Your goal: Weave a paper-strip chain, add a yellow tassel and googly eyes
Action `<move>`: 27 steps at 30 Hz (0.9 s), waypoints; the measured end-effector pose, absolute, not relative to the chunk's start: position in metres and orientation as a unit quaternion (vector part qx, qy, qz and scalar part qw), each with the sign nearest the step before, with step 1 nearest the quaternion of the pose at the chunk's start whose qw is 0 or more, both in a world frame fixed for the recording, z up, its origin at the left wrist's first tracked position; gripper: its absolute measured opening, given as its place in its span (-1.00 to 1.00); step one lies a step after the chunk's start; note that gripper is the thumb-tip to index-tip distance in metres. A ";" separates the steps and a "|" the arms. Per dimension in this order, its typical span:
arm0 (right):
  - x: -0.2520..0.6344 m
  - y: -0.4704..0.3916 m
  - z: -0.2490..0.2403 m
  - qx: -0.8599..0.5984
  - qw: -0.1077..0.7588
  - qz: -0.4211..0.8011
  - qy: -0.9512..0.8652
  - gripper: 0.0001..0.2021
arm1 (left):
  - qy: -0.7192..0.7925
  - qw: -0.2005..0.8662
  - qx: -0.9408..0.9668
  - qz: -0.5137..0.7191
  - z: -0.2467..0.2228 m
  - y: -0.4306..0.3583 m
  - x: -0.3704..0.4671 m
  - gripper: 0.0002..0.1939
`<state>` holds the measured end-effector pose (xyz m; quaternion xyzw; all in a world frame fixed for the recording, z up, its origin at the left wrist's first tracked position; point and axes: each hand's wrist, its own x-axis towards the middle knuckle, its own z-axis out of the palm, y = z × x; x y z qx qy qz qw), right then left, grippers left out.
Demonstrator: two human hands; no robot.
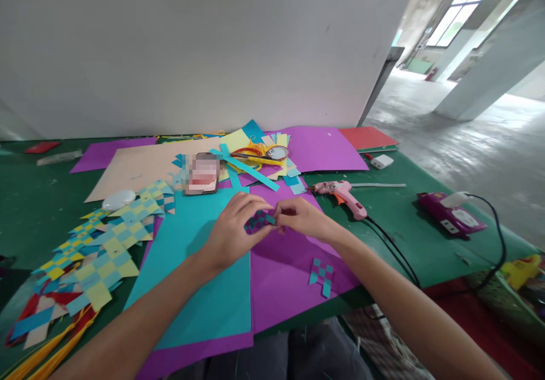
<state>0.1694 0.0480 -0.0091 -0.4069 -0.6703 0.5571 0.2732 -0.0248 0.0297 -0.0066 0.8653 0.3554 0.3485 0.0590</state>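
Note:
Over the middle of the table, my left hand (238, 226) curls its thumb and fingers around a small woven paper piece (256, 221) in teal and purple checks. My right hand (298, 215) pinches at the right end of that same piece, where a teal strip end (269, 219) shows; the fingertips partly hide it. Below lie a large teal sheet (208, 272) and a purple sheet (281, 289). Another woven teal-and-purple piece (321, 275) rests flat on the purple sheet, near my right forearm.
Woven yellow-and-blue paper pieces (114, 249) pile up at left, beside a white rounded object (118, 200). A phone (203, 174), paper strips (251, 170) and scissors (259, 155) lie behind my hands. At right are a corded pink glue gun (343, 195) and a purple power strip (451, 215).

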 end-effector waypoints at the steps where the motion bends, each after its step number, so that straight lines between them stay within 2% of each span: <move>1: 0.170 0.048 -0.008 -0.405 0.266 0.563 -0.669 -0.90 | 0.353 0.062 0.866 0.348 -0.006 0.030 -0.025 -0.78; 5: 0.174 0.048 0.001 -0.405 0.212 0.568 -0.684 -0.87 | 0.355 0.094 0.867 0.338 -0.006 0.030 -0.025 -0.76; 9: 0.188 0.052 0.012 -0.401 0.173 0.526 -0.730 -0.75 | 0.361 0.136 0.866 0.319 -0.005 0.030 -0.024 -0.74; 14: 0.224 0.054 0.018 -0.568 0.308 0.261 -0.717 -0.72 | 0.358 0.188 0.866 0.295 -0.009 0.031 -0.025 -0.75; 16: 0.241 0.049 0.017 -0.640 0.329 0.149 -0.678 -0.74 | 0.349 0.212 0.871 0.272 -0.011 0.032 -0.025 -0.75; 18: 0.254 0.041 0.013 -0.703 0.289 0.041 -0.649 -0.74 | 0.336 0.231 0.877 0.254 -0.013 0.032 -0.026 -0.75; 20: 0.264 0.032 0.009 -0.749 0.206 -0.033 -0.629 -0.71 | 0.324 0.241 0.883 0.240 -0.014 0.033 -0.025 -0.75; 23: 0.269 0.025 0.001 -0.777 0.088 -0.067 -0.619 -0.60 | 0.319 0.236 0.889 0.228 -0.015 0.034 -0.025 -0.72; 27: 0.268 0.025 -0.009 -0.784 0.023 -0.076 -0.616 -0.51 | 0.341 0.223 0.883 0.232 -0.015 0.035 -0.025 -0.71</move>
